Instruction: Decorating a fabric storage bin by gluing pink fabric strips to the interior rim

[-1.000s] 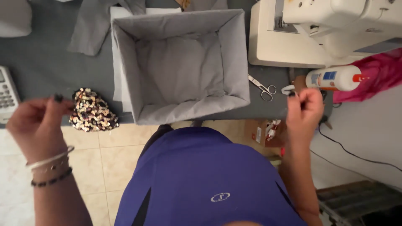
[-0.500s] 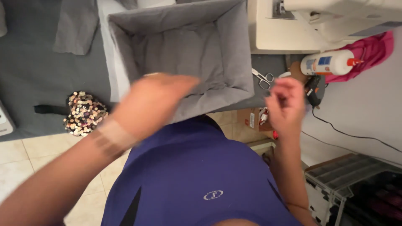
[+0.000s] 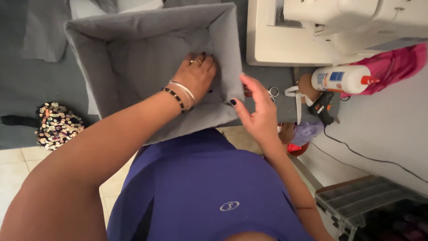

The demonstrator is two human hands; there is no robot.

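A grey fabric box [image 3: 102, 31] with soft upright walls stands open on the dark table in front of me. My left hand [image 3: 196, 76], with bracelets on the wrist, reaches inside it and presses flat against the inner right wall near the bottom. My right hand [image 3: 256, 107] is outside the same wall, with the thumb on the wall's near right corner and the fingers spread beside it. Neither hand holds a loose object. Small scissors [image 3: 271, 92] lie just past my right fingers, partly hidden.
A white sewing machine [image 3: 330, 31] stands at the back right. A white glue bottle [image 3: 341, 79], pink cloth [image 3: 397, 62] and a black glue gun [image 3: 323, 109] lie to its front. A sequined heart [image 3: 55, 125] sits at the left. Grey fabric pieces [image 3: 40, 31] lie behind.
My left hand has swung from the far left into the box and now presses its inner right wall. My right hand has come down to the outside of that wall.
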